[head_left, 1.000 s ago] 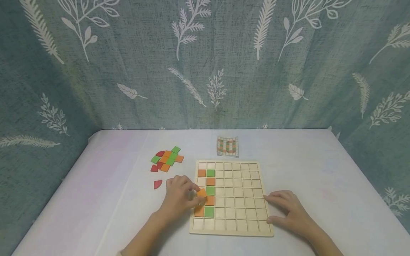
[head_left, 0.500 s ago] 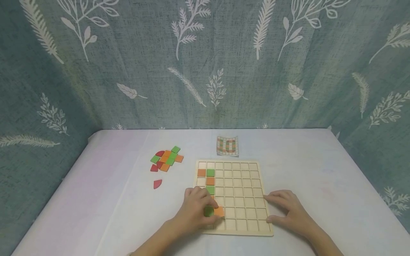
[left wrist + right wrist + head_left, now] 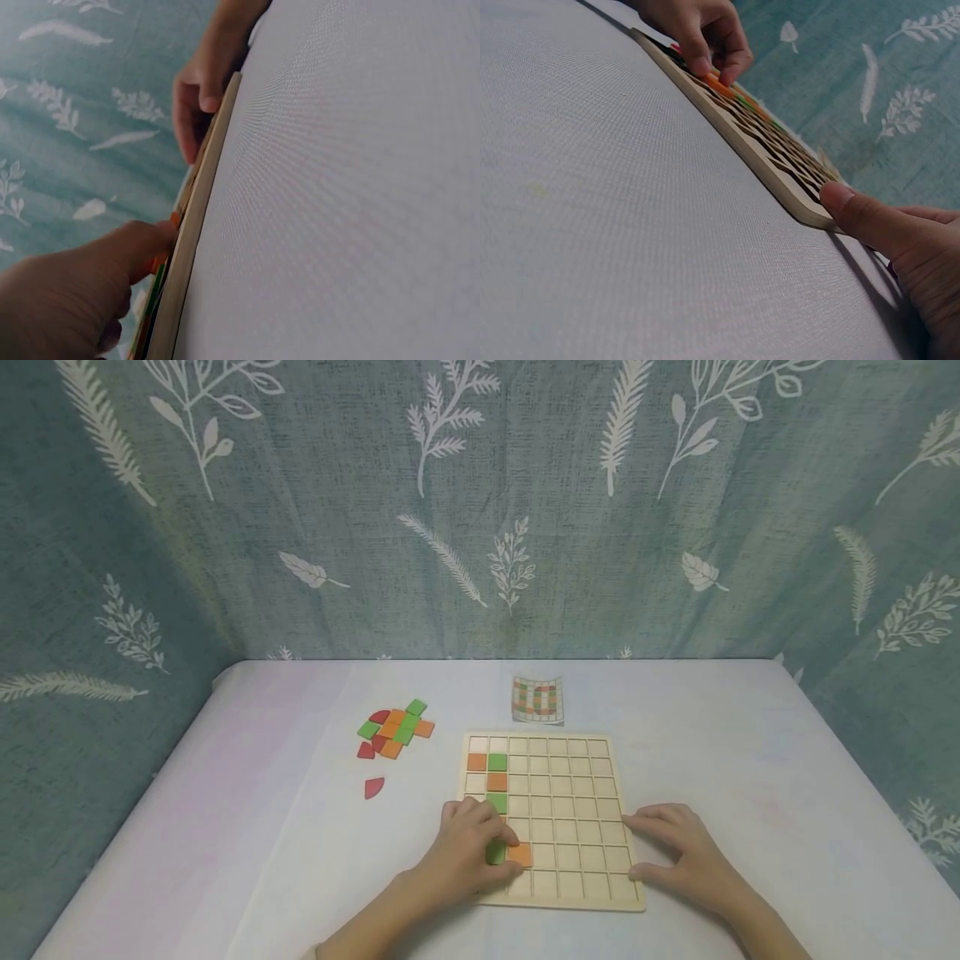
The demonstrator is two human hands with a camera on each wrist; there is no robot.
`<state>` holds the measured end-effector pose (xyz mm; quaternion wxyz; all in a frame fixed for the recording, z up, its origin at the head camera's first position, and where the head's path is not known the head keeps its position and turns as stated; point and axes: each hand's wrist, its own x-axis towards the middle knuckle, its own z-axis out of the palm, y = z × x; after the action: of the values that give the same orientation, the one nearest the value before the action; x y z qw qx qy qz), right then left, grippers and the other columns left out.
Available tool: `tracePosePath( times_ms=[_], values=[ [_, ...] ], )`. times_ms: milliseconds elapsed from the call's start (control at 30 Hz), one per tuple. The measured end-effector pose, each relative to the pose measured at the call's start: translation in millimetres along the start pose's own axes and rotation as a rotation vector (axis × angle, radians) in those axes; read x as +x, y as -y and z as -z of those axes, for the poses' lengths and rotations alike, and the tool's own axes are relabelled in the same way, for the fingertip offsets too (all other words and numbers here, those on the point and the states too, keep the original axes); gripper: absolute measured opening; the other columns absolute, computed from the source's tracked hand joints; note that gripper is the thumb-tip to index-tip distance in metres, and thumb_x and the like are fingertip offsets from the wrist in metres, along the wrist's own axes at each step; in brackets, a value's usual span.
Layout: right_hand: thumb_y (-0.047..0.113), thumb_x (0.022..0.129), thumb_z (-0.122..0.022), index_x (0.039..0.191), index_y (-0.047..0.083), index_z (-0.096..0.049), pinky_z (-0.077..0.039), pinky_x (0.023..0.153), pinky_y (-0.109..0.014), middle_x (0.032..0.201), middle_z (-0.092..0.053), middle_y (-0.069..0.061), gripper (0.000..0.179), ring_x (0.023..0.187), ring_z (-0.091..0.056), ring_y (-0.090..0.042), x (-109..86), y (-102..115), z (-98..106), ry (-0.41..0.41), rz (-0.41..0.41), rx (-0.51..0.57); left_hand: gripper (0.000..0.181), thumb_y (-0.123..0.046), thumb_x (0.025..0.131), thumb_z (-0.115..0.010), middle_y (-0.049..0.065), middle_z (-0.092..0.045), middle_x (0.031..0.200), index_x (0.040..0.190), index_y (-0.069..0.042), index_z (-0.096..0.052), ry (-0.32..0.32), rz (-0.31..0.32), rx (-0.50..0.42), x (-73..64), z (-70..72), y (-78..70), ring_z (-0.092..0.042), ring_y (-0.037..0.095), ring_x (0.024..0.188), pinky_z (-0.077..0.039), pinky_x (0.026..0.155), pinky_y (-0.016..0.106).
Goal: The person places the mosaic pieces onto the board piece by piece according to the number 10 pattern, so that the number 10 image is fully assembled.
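In the head view my left hand [image 3: 474, 847] is over the lower left of a pale wooden grid board [image 3: 577, 903]. Its thumb and index finger pinch an orange square tile [image 3: 521, 855] at a cell in the third column. The right wrist view shows that tile [image 3: 718, 85] down at the board's surface. My right hand [image 3: 686, 852] rests at the board's right edge, thumb and fingertips touching the rim, fingers fairly straight. Green [image 3: 497, 762] and orange [image 3: 477, 762] square tiles lie in the first two columns; my left hand hides some of them.
Left of the board lies a loose group of green, orange and red tiles [image 3: 405, 727]. A red quarter-round piece [image 3: 374, 787] sits apart from it. Behind the board is a small printed pattern card [image 3: 537, 700]. A leaf-patterned curtain [image 3: 337, 510] hangs beyond the white table [image 3: 712, 727].
My left hand has carried the orange tile rightward and toward me, from the first column to the third, and the tile now lies lower at the cell. The right hand has stayed at the edge.
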<state>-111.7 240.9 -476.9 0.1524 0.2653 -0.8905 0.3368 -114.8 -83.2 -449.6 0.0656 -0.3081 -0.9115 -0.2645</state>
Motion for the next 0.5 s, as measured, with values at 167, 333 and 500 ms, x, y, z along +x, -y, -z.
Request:
tracePosePath(
  times_ms=[167, 333, 500],
  values=[
    [0.029, 0.059, -0.086, 0.113, 0.017, -0.067, -0.027, 0.093, -0.017, 0.107, -0.061, 0.006, 0.058, 0.105, -0.043, -0.004, 0.2, 0.3, -0.5, 0.001, -0.006, 0.001, 0.019, -0.032, 0.073, -0.078, -0.013, -0.049, 0.085, 0.088, -0.024, -0.069, 0.037, 0.059, -0.057, -0.3, 0.4, 0.5, -0.037, 0.007, 0.085, -0.026, 0.081, 0.036],
    [0.030, 0.059, -0.086, 0.112, 0.018, -0.068, -0.027, 0.093, -0.016, 0.107, -0.061, 0.007, 0.058, 0.104, -0.044, -0.003, 0.1, 0.7, -0.7, 0.005, -0.019, -0.008, 0.019, -0.032, 0.073, -0.079, -0.015, -0.049, 0.085, 0.089, -0.026, -0.071, 0.045, 0.083, -0.111, -0.6, -0.1, 1.2, -0.035, 0.005, 0.082, -0.025, 0.080, 0.036],
    [0.029, 0.059, -0.086, 0.112, 0.017, -0.067, -0.026, 0.093, -0.016, 0.107, -0.061, 0.006, 0.058, 0.104, -0.043, -0.003, 0.2, 1.3, -1.4, 0.004, -0.014, -0.001, 0.025, -0.034, 0.069, -0.081, -0.016, -0.050, 0.086, 0.090, -0.025, -0.071, 0.002, 0.082, -0.126, -2.6, 4.7, 1.6, -0.038, 0.005, 0.086, -0.025, 0.081, 0.036]
  ],
)
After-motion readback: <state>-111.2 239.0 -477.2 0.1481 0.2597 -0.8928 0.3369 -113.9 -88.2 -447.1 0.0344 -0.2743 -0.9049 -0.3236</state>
